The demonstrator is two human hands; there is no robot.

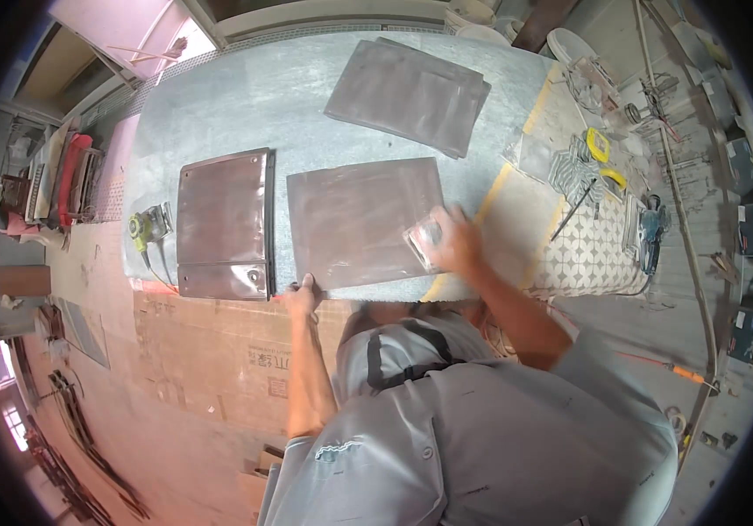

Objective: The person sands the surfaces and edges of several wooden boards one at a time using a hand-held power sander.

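Note:
A flat brown panel (363,223) lies in front of me near the front edge of the table. My right hand (455,244), somewhat blurred, grips a small flat block with a reddish and white face, like a sanding block (423,237), against the panel's right edge. At the near left corner of that panel, my left hand (301,298) pinches the edge, thumb uppermost; its fingertips are partly hidden. Left of it sits a stack of glossier brown panels (223,210) with small holes at the corners. More brown panels (407,95) lie overlapped at the far side.
The grey-blue table (227,96) carries a green corded power tool (141,230) at its left. Along the right lie a striped cloth (571,175), a yellow roll-shaped thing (598,145), a patterned sheet (586,259) and a blue power tool (652,232). Cardboard (210,351) hangs below the front edge.

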